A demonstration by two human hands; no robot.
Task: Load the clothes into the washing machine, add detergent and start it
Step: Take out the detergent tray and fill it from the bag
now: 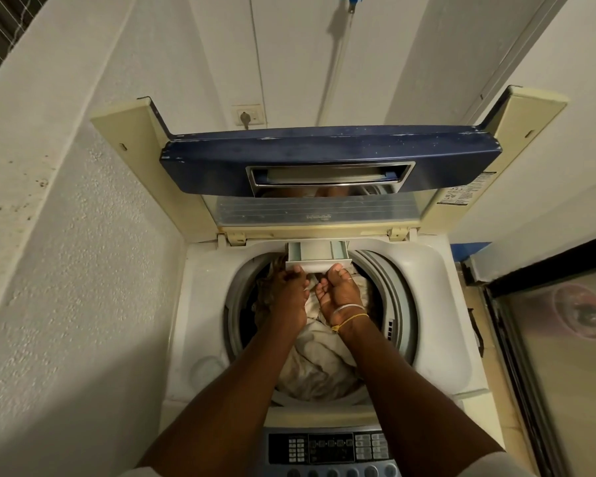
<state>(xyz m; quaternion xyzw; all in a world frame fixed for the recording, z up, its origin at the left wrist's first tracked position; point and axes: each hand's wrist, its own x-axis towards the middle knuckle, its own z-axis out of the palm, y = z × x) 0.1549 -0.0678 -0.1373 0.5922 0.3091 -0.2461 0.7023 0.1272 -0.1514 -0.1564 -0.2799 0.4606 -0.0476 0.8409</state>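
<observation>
A top-loading washing machine [200, 304] stands with its blue-edged lid [324, 160] folded up at the back. Pale, crumpled clothes [315, 359] fill the drum. At the drum's far rim a white detergent drawer [319, 254] is pulled out, its compartments showing. My left hand [288, 294] reaches over the clothes with its thumb on the drawer's front left edge. My right hand [341, 290], with bangles at the wrist, has its thumb on the drawer's front right edge. Both hands' fingers curl under the drawer front.
The control panel [327, 449] with buttons lies at the near edge, below my arms. A rough white wall [66, 270] stands close on the left. A wall socket [248, 115] and a hose [338, 63] are behind the lid. A dark-framed glass door [558, 339] is at the right.
</observation>
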